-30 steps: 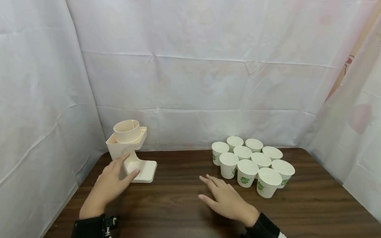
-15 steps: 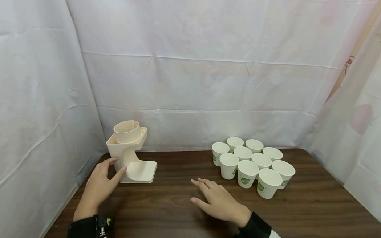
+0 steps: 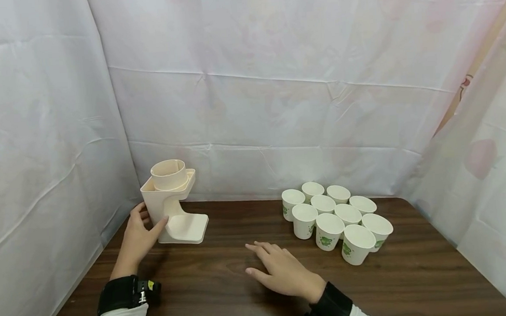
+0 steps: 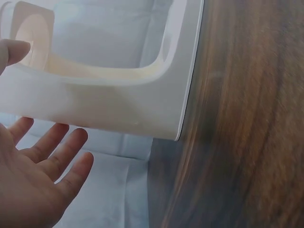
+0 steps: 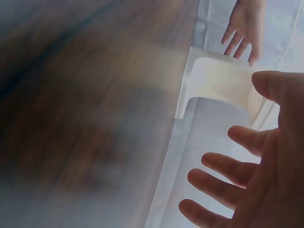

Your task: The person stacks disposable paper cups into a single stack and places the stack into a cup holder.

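Note:
A cream plastic C-shaped stand (image 3: 174, 208) with a flat base is upright at the back left of the table. A round, open-topped ring (image 3: 169, 174) sits in its tray-like top. My left hand (image 3: 137, 235) is at the stand's left side, the thumb by its front edge and the fingers reaching along the outer wall. In the left wrist view, the spread fingertips (image 4: 76, 137) lie right at the stand's back wall (image 4: 109, 104). My right hand (image 3: 281, 271) hovers palm down over the middle of the table, fingers spread, holding nothing.
Several white paper cups (image 3: 329, 225) with green prints stand upright in a close group at the right of the dark wooden table (image 3: 225, 275). White cloth (image 3: 250, 105) hangs behind and at both sides. Both wrists wear black bands.
My left hand has drawn back from in front of the stand and moved round to its left side. My right hand has drifted left, away from the cups. The stand has not moved.

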Demonstrator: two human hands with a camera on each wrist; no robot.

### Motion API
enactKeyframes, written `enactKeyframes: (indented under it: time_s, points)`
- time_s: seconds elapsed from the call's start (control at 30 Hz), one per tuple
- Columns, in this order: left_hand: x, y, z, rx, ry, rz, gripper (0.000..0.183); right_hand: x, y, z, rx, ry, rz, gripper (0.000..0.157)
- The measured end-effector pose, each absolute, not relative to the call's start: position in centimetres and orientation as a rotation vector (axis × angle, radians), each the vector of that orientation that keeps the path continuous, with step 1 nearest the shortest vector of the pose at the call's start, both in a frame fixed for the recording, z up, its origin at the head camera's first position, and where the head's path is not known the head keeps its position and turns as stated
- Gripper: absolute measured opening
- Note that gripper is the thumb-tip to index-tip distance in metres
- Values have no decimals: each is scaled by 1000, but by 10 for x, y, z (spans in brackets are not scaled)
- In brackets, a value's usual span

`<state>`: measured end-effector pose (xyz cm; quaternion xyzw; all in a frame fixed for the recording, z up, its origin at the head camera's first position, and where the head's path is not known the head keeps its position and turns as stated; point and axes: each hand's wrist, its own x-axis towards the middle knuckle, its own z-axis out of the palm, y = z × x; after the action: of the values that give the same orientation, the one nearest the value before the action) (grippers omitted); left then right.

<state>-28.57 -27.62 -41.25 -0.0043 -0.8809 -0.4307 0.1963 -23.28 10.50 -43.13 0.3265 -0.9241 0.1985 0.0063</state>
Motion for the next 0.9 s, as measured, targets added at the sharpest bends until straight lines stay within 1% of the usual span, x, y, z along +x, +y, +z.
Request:
enactKeyframes:
  time_s: [0.37, 0.63, 0.9]
  points:
    - [-304, -276, -415, 22, -2502, -1369, 102, -233, 102, -430, 1041, -2916, 626, 63]
    - [-308, -273, -416, -28, -2424, -1457, 86, -231, 105, -429, 1041, -2914, 625, 62]
    - [-307, -272, -416, -4, -2462, -1429, 87, -231, 117, -430, 1026, -2937, 654, 66]
